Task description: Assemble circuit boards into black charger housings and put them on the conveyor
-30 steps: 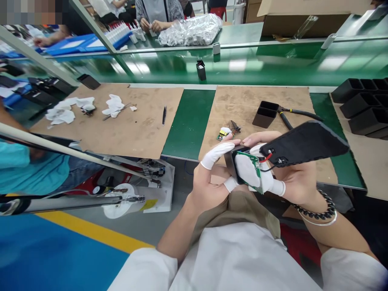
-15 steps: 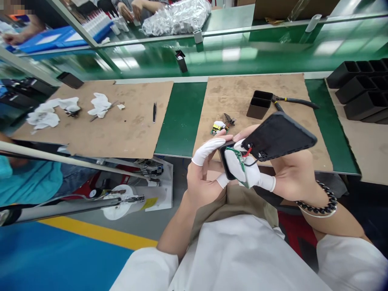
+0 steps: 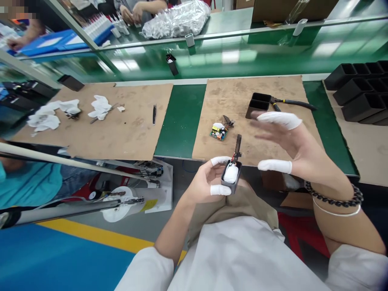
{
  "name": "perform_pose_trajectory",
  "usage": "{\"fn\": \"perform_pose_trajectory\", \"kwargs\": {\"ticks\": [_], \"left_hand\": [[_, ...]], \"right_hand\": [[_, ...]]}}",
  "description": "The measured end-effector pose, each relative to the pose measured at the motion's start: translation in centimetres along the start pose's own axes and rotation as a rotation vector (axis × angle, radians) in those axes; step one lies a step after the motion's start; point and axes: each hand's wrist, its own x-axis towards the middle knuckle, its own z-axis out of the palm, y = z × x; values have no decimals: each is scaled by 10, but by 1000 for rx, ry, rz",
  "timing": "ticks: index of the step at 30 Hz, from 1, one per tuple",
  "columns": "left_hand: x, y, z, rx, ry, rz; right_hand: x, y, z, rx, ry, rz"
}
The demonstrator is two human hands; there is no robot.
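My left hand (image 3: 209, 182), with white finger covers, grips a small black case (image 3: 234, 186) above my lap. A white padded piece (image 3: 231, 173) sits inside the case, and a dark end plate (image 3: 238, 144) stands up from its far edge on wires. My right hand (image 3: 285, 141) is raised to the right, its fingers spread and holding nothing. Just beyond its fingertips are two joined black cases (image 3: 258, 103). A small circuit board (image 3: 218, 131) with yellow and white parts lies on the cardboard (image 3: 227, 93).
Pliers (image 3: 294, 103) lie behind my right hand. Black cases (image 3: 363, 91) stand at far right. On the left cardboard are white wads (image 3: 100, 107) and tweezers (image 3: 154, 114). One black case (image 3: 171, 64) rests on the green conveyor (image 3: 212, 60). Other people's hands (image 3: 133, 13) are beyond.
My right hand has let go of the padded piece and plate and moved right, opening. The padded piece now sits in the case, with the plate upright beyond it.
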Motion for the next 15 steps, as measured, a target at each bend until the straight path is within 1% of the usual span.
{"fn": "perform_pose_trajectory", "kwargs": {"ticks": [2, 3, 5, 7, 9, 10, 12, 13, 14, 15], "left_hand": [[3, 1, -3, -99, -86, -74], [4, 1, -3, -142, -135, -106], [8, 3, -2, -221, -232, -168], [10, 5, -1, -276, -278, -210], [11, 8, -1, -297, -301, -225], [11, 9, -2, -300, -322, -223], [10, 11, -3, -281, -338, -195], [9, 12, -2, -251, -307, -162], [7, 12, 0, -199, -239, -116], [7, 11, 4, -122, -137, -60]], "right_hand": [[4, -1, -1, -2, -93, -11], [6, -1, 1, -48, -113, -36], [10, 0, 5, -196, -114, -153], [14, 3, 8, -313, -158, -269], [17, 7, 7, -348, -216, -312], [18, 9, 5, -349, -238, -303], [19, 10, 1, -314, -264, -221], [18, 9, 0, -272, -263, -156], [17, 7, -1, -212, -246, -81], [15, 3, -1, -143, -210, -2]]}}
